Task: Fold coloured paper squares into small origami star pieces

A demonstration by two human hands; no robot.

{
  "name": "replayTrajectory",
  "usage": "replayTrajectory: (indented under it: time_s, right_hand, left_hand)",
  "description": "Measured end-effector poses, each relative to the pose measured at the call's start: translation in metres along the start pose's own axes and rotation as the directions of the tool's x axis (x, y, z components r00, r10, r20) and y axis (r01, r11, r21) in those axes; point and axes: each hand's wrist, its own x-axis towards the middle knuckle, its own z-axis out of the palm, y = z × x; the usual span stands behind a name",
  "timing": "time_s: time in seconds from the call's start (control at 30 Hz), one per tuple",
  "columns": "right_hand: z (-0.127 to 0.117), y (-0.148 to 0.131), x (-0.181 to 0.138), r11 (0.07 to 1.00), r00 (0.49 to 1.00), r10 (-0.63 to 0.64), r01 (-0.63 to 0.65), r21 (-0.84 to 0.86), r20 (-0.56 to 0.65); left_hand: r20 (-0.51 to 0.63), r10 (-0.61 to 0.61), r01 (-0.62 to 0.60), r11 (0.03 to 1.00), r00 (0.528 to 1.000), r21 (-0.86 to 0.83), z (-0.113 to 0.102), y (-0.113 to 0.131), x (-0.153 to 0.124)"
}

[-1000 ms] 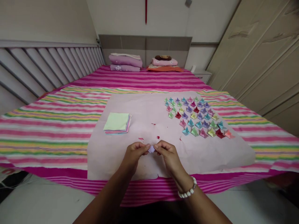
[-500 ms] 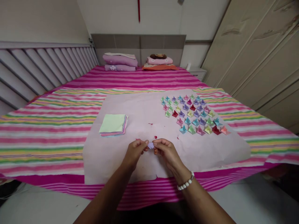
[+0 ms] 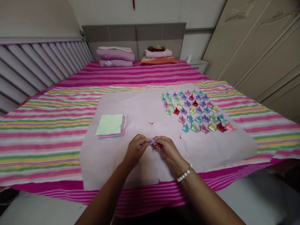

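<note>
My left hand [image 3: 136, 148] and my right hand [image 3: 165, 148] meet just above the pale pink paper sheet [image 3: 211, 150], fingers pinched on a small lilac folded paper piece [image 3: 152, 142] between them. A white bead bracelet [image 3: 184, 174] circles my right wrist. A stack of coloured square papers [image 3: 110, 125], pale green on top, lies to the left of my hands. Rows of several small folded paper shapes [image 3: 195, 112] in many colours lie to the upper right.
The sheet lies on a bed with a pink, green and yellow striped cover [image 3: 47, 125]. Tiny red paper scraps [image 3: 151, 123] dot the sheet. Folded bedding and pillows [image 3: 116, 56] sit at the headboard. A slatted rail [image 3: 35, 68] runs on the left, wardrobe doors [image 3: 262, 53] on the right.
Both hands have shifted slightly away from me, still pinching the lilac paper, their fingertips now closer together. The view has tilted down a little.
</note>
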Motion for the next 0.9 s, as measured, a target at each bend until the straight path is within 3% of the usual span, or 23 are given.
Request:
replayTrajectory:
  time_s: [0.2, 0.37, 0.47, 0.57, 0.73, 0.9]
  right_hand:
    - [-0.003, 0.005, 0.016, 0.994, 1.000, -0.025, 0.025, -0.109, -0.001]
    - [-0.011, 0.016, 0.029, 0.946, 0.985, -0.170, 0.159, -0.282, -0.015]
    - [-0.014, 0.019, 0.031, 0.859, 0.934, -0.356, 0.319, -0.400, -0.018]
    - [-0.015, 0.019, 0.030, 0.750, 0.871, -0.487, 0.453, -0.483, 0.061]
    - [-0.018, 0.024, 0.037, 0.629, 0.812, -0.555, 0.551, -0.548, 0.180]
    - [-0.025, 0.033, 0.045, 0.586, 0.792, -0.572, 0.577, -0.568, 0.214]
  left_hand:
    - [0.039, -0.036, 0.035, 0.999, 0.999, 0.034, 0.004, -0.017, 0.011]
    - [0.002, -0.064, 0.064, 0.996, 0.998, 0.059, 0.008, -0.026, 0.019]
    - [-0.026, -0.085, 0.086, 0.994, 0.996, 0.072, 0.013, -0.032, 0.022]
    - [-0.030, -0.090, 0.092, 0.993, 0.995, 0.077, 0.019, -0.038, 0.023]
    - [-0.022, -0.090, 0.091, 0.992, 0.996, 0.088, 0.026, -0.044, 0.022]
    - [-0.013, -0.085, 0.086, 0.991, 0.996, 0.100, 0.031, -0.048, 0.020]
